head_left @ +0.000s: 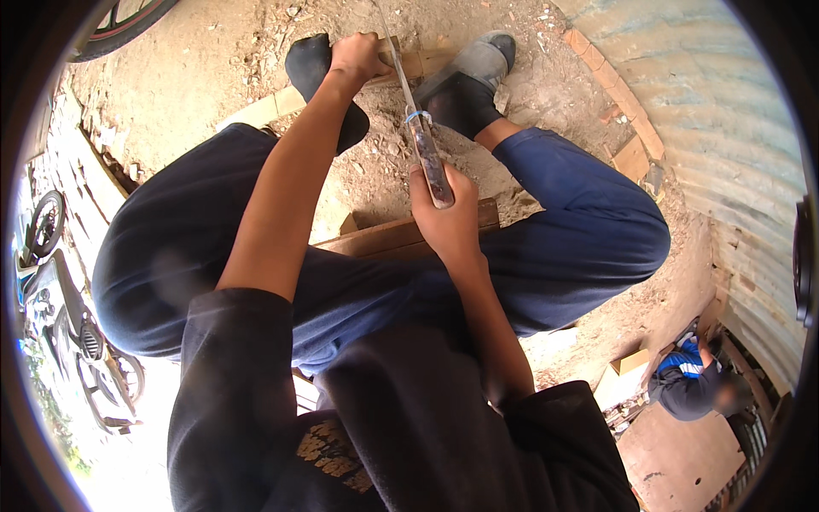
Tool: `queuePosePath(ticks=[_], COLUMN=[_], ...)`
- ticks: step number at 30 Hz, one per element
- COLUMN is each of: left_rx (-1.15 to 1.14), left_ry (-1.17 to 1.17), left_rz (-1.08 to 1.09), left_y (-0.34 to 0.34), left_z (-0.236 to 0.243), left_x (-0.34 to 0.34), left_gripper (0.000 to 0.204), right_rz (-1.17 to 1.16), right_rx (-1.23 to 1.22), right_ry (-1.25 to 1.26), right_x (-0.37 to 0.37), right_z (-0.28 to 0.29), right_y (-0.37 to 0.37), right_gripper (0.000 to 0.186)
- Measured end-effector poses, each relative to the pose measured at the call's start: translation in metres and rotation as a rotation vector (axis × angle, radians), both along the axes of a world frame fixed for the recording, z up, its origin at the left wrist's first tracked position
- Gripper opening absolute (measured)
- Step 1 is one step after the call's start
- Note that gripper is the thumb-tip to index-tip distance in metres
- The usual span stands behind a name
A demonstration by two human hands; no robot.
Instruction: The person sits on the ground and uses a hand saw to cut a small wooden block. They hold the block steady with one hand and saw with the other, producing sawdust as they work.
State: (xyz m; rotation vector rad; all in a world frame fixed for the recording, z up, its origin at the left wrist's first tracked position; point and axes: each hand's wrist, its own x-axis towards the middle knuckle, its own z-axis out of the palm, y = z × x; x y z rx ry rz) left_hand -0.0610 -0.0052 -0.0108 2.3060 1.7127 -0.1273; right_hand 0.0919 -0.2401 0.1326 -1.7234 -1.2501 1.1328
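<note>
My right hand is wrapped round the worn, straight handle of a long-bladed tool. Blue cord is tied where handle meets blade. The thin blade points away from me, seen nearly edge-on, so I cannot tell if it is a saw or a knife. It crosses a pale wooden strip lying on the ground between my feet. My left hand is closed on this strip, just left of the blade. My left foot in a dark sock and my right foot in a grey slipper are beside the wood.
A wooden plank lies under my legs. A corrugated metal wall rises on the right, with a row of bricks along its base. Another person sits at the lower right. Motorbikes stand at the left; a wheel shows upper left.
</note>
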Motion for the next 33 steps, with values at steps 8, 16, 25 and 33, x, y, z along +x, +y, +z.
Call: queuePosePath(ticks=[8, 16, 25, 33], left_rx=[0.119, 0.086, -0.036, -0.016], left_ry=[0.01, 0.102, -0.029, 0.005], left_rz=[0.049, 0.087, 0.05, 0.051], left_y=[-0.005, -0.01, 0.01, 0.011], left_z=[-0.017, -0.013, 0.002, 0.003], left_x=[0.0, -0.003, -0.006, 0.001], left_gripper=[0.049, 0.053, 0.058, 0.064], right_rz=[0.002, -0.09, -0.087, -0.057], right_rx=[0.032, -0.08, -0.009, -0.036], right_ry=[0.026, 0.14, 0.115, 0.138], right_x=[-0.004, 0.01, 0.003, 0.009], right_z=[0.029, 0.037, 0.026, 0.012], right_y=[-0.031, -0.054, -0.048, -0.033], right_gripper=[0.017, 0.018, 0.017, 0.018])
